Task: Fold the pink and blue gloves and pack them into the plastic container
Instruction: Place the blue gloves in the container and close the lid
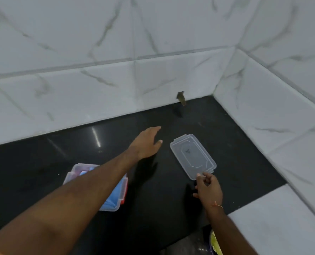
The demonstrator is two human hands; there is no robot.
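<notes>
Hands first: my left hand (147, 143) is stretched out flat over the black table (162, 196), fingers extended and spread, palm down, gripping nothing. It hovers just to the left of the clear lid (193, 156) without touching it, as far as I can see. My right hand (208, 189) sits nearer to me, fingers curled loosely, with the thumb and fingertips (199, 175) at the lid's near corner — I cannot tell whether they pinch the edge or only rest against it. A thin orange thread (217, 205) circles the right wrist.

The lid lies flat on the table between the two hands, tilted diagonally, its far end pointing away from me.

The plastic container (114, 205) stands open under my left forearm, well to the left of the right hand and nearer to me than the left hand. The forearm crosses over it and hides the middle. Inside, I see the blue glove (109, 196) on the near side and a bit of the pink glove (79, 170) at the far left corner, blurred through the wall. Red clips (125, 190) show along the container's right edge.

Beyond the left hand, white marble-patterned tiles (97, 89) rise from the table's far edge and wrap round to the right of my right hand. A small dark mark (181, 98) sits at the base of the tiles — too blurred to identify.
</notes>
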